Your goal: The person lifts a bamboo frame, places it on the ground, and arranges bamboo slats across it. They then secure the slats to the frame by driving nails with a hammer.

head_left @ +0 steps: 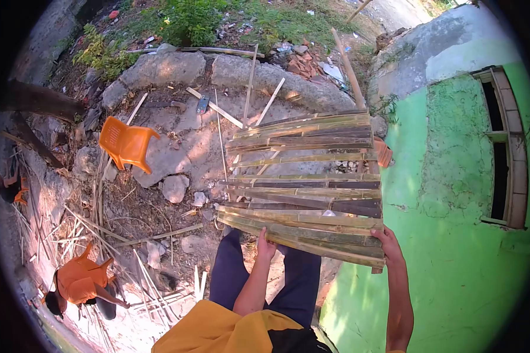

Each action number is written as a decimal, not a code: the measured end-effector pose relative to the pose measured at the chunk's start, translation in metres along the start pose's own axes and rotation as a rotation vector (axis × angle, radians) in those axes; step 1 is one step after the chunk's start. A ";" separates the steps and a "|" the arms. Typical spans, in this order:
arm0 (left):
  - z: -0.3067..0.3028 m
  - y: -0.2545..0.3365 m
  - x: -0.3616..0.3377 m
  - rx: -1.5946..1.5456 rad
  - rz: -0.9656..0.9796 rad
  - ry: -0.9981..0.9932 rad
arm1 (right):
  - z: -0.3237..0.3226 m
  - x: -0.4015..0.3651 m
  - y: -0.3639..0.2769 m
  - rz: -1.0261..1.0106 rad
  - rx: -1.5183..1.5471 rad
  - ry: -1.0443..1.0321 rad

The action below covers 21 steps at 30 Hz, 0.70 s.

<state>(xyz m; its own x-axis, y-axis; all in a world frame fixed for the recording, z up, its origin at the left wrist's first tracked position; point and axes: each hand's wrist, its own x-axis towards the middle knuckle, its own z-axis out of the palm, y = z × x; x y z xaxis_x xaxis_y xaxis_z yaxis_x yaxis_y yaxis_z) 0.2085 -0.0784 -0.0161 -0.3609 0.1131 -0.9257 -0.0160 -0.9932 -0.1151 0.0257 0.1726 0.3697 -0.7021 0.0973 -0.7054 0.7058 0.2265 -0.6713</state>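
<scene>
A panel of split bamboo slats [312, 193] spreads out in front of me, the slats lying side by side with gaps between several of them. My left hand [266, 246] is closed on the near edge of the panel, left of its middle, with the fingers partly hidden by the bamboo. At the right end, my right hand [388, 245] grips the slat ends near the bottom corner, its thumb on top. The near slats are packed closely together, and the far ones bunch at the top. Light wooden sticks [271, 101] show beyond the far edge.
A green wall [447, 276] with a barred window opening [503, 147] stands close on the right. An orange plastic chair [129, 143] is at the left. Another person [79, 281] is low at left among bamboo strips [150, 285]. Stone blocks [165, 69] edge the ground ahead.
</scene>
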 end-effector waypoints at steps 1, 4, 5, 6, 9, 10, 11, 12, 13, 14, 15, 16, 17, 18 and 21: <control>-0.009 0.010 0.004 0.015 0.005 0.010 | 0.001 0.003 0.015 0.015 0.014 -0.008; -0.029 0.028 0.018 0.070 0.009 0.009 | 0.003 0.013 0.057 0.038 0.032 -0.007; -0.032 0.033 0.024 0.087 0.028 0.040 | 0.006 0.018 0.069 0.051 0.072 -0.012; -0.038 0.038 0.029 0.105 0.046 0.073 | 0.007 0.021 0.083 0.068 0.114 -0.016; -0.064 0.043 0.053 0.131 0.025 0.082 | -0.007 0.040 0.133 0.084 0.136 -0.013; -0.065 0.045 0.057 0.129 0.008 0.095 | -0.012 0.046 0.154 0.102 0.165 -0.011; -0.068 0.044 0.061 0.137 0.026 0.090 | -0.019 0.054 0.173 0.117 0.176 -0.014; -0.072 0.041 0.071 0.142 0.023 0.086 | -0.025 0.063 0.188 0.113 0.179 -0.009; -0.080 0.041 0.079 0.159 0.014 0.099 | -0.030 0.070 0.206 0.132 0.183 -0.005; -0.090 0.043 0.088 0.184 0.002 0.114 | -0.034 0.077 0.227 0.154 0.194 0.002; -0.094 0.043 0.097 0.189 -0.008 0.111 | -0.038 0.087 0.246 0.170 0.196 -0.001; -0.102 0.041 0.104 0.203 -0.018 0.123 | -0.042 0.094 0.266 0.184 0.205 0.011; -0.108 0.039 0.114 0.212 -0.017 0.175 | -0.046 0.104 0.286 0.216 0.206 0.006; -0.109 0.042 0.123 0.224 -0.011 0.225 | -0.047 0.113 0.304 0.247 0.211 -0.002; -0.124 0.043 0.142 0.281 -0.023 0.181 | -0.050 0.136 0.356 0.228 0.240 -0.016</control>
<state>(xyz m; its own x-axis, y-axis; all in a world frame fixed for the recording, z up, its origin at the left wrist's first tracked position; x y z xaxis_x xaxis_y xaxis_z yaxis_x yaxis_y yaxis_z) 0.2720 -0.1021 -0.1977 -0.1862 0.1131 -0.9760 -0.2878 -0.9561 -0.0559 0.1767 0.3153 0.0465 -0.5237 0.1039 -0.8455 0.8477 -0.0343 -0.5293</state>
